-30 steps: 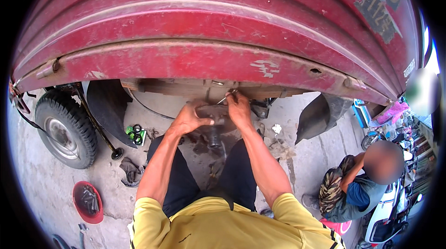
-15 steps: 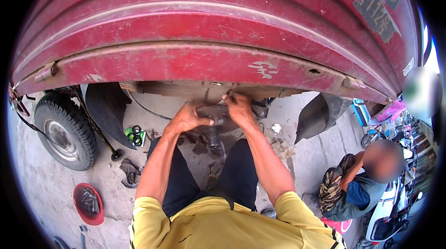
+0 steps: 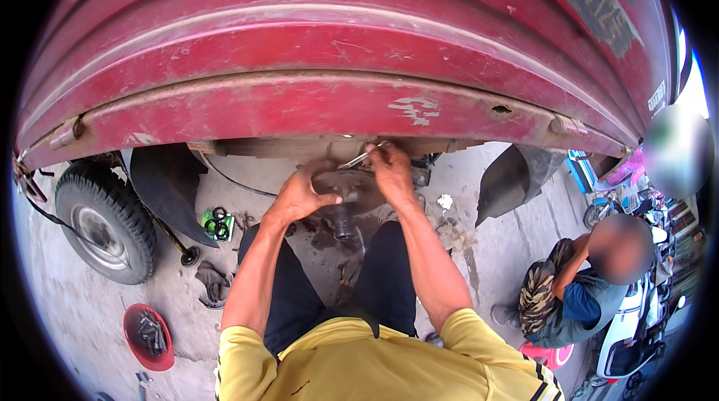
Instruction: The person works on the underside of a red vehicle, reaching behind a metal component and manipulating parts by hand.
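Note:
Under the red vehicle body [image 3: 299, 105] sits a dark, greasy metal housing [image 3: 363, 195] with a black cylindrical end [image 3: 344, 225] pointing down toward me. My left hand [image 3: 301, 193] curves round the housing's left side, its thumb laid over it; the fingertips are blurred and partly hidden. My right hand [image 3: 391, 175] is closed on a thin, shiny metal wrench [image 3: 355, 162]. The wrench slants down to the left, toward my left fingers, just below the body's lower edge. What its far end touches cannot be made out.
Left are a wheel [image 3: 101, 225], a black mudflap [image 3: 166, 187], a green pack with black rings [image 3: 217, 224] and a red bowl of metal parts [image 3: 150, 337]. Another mudflap [image 3: 513, 180] hangs at right. A person [image 3: 577, 289] sits at right beside parked motorbikes [image 3: 633, 326].
The wrench in my right hand has come into clearer view, slanting toward my left hand. My right hand has shifted slightly. My view has tilted a little.

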The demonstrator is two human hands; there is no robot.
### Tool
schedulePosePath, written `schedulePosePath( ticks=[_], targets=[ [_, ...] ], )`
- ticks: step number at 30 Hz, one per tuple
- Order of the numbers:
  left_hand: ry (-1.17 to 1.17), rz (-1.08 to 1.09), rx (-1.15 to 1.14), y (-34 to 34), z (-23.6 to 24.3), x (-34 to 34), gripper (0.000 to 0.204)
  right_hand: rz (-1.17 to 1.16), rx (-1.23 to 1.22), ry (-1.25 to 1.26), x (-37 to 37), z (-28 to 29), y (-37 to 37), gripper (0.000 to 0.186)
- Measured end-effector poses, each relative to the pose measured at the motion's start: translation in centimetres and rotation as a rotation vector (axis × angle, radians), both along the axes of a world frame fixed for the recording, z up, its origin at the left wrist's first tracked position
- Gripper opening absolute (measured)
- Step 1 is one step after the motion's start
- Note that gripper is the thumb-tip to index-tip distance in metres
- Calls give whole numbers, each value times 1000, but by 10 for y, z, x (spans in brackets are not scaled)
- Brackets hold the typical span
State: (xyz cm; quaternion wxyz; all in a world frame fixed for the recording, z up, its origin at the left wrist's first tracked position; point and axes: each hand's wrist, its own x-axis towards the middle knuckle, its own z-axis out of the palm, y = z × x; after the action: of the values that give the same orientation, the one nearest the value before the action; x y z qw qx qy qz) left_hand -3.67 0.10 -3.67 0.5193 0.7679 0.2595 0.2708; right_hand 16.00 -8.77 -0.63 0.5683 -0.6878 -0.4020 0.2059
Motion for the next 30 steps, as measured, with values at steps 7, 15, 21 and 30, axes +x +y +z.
schedulePosePath(
  ticks=[7,15,21,30],
  targets=[
    [374,-55,412,-20,50,25,70,95,-61,436,63,-34,-37,14],
    [534,-108,425,-24,65,45,66,326,-193,247,86,-37,-49,20],
    [438,-56,314,-30,68,46,64,436,-105,230,96,-64,-39,25],
    [434,-6,346,-31,54,51,64,392,74,718,88,-125,-21,29]
  ],
)
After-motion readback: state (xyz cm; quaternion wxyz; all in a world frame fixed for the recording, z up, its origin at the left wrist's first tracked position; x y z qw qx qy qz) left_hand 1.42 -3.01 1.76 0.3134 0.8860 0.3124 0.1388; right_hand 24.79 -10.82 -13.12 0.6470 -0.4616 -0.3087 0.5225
